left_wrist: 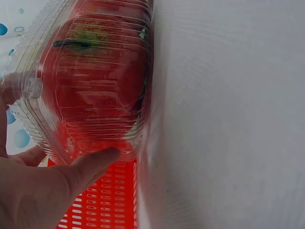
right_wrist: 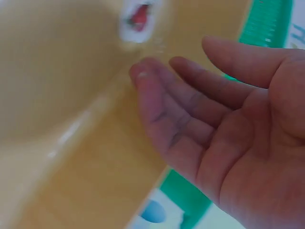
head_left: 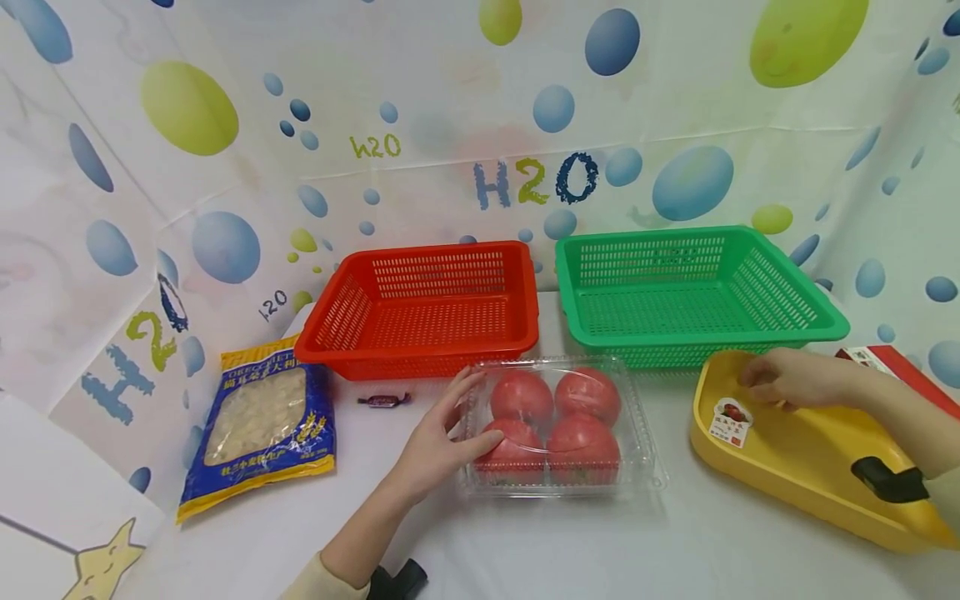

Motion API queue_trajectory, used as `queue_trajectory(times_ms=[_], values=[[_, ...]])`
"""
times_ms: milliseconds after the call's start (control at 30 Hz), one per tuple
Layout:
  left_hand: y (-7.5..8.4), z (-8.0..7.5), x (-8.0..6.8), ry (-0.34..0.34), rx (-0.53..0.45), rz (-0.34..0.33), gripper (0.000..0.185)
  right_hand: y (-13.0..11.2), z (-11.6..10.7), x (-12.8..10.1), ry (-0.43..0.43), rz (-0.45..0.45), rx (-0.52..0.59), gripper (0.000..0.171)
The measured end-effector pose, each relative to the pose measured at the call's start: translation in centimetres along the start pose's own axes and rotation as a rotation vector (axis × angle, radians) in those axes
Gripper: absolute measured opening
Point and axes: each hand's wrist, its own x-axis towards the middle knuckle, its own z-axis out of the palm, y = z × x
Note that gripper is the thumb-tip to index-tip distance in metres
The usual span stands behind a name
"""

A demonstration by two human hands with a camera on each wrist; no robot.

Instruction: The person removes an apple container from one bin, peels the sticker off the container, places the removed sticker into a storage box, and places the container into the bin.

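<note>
A clear plastic clamshell box [head_left: 558, 425] holding several red tomatoes lies on the white table in front of the red basket [head_left: 423, 308]. My left hand [head_left: 442, 437] touches its left side, thumb on the near corner and fingers spread over the lid edge; the thumb [left_wrist: 93, 164] presses the ribbed box wall [left_wrist: 90, 86] in the left wrist view. My right hand [head_left: 783, 379] hovers over the yellow tray [head_left: 810, 467], fingers relaxed and holding nothing. The right wrist view shows the open palm [right_wrist: 224, 138] above the yellow tray [right_wrist: 62, 95], near a small label sticker [right_wrist: 138, 19].
A green basket [head_left: 690, 292] stands right of the red one at the back. A blue and yellow bag of pasta [head_left: 262, 421] lies at the left, a small wrapped candy [head_left: 384, 400] beside it. A red box [head_left: 892, 371] sits behind the tray. A label sticker [head_left: 731, 421] lies in the tray.
</note>
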Motion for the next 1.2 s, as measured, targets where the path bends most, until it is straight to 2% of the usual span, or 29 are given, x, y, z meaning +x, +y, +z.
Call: queue_trajectory(times_ms=[100, 267, 567, 733, 900, 1067, 1200], values=[[0.0, -0.1, 0.0, -0.001, 0.0, 0.001, 0.075, -1.2, -0.4, -0.3, 0.032, -0.024, -0.024, 0.038], [0.1, -0.1, 0.0, -0.005, 0.001, -0.003, 0.075, -3.9, -0.2, -0.3, 0.144, -0.075, -0.064, 0.039], [0.2, -0.1, -0.1, -0.008, 0.002, -0.004, 0.074, -7.5, 3.1, 0.8, 0.311, -0.21, -0.049, 0.036], [0.1, -0.2, -0.3, -0.008, 0.004, 0.001, 0.075, -8.6, 4.9, 1.3, 0.358, -0.262, 0.044, 0.039], [-0.3, -0.7, -0.3, 0.002, -0.007, 0.009, 0.08, -9.6, 6.7, 1.8, 0.38, -0.277, 0.15, 0.049], [-1.3, -1.4, -0.2, -0.003, -0.043, 0.027, 0.08, -10.4, 8.6, 2.3, 0.38, -0.213, 0.257, 0.061], [-2.4, -2.1, 0.1, -0.061, -0.111, 0.068, 0.078, -10.7, 9.9, 2.5, 0.387, -0.167, 0.319, 0.074]])
